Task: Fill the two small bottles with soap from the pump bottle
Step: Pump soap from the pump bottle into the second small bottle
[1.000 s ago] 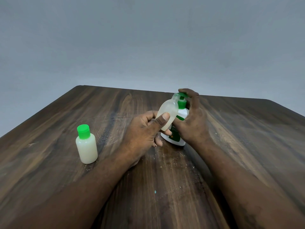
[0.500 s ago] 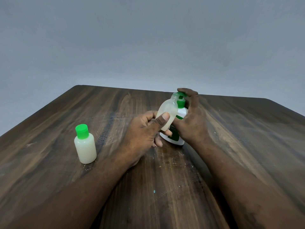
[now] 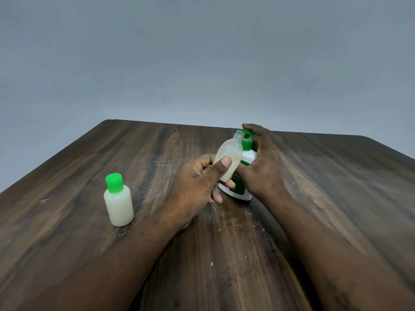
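Near the middle of the desk (image 3: pixel 67 254), gripping the uncapped small bottle (image 3: pixel 231 151) in the left hand (image 3: pixel 195 185), fingers (image 3: pixel 221 167) curled round its lower half, mouth tilted up against the spout of the pump bottle (image 3: pixel 239 190). Covering the green pump head with the right hand (image 3: pixel 262 169), fingers bent over its top, palm against the bottle's side. Judging the small bottle light, thin-walled and squeezable, probably slick once soaped; taking hold low on the body, gently, keeping the mouth clear. Looking translucent, pale, nearly empty. Leaving the capped small bottle (image 3: pixel 118 203) standing well apart to the left, green cap on, milky soap up to the shoulder.
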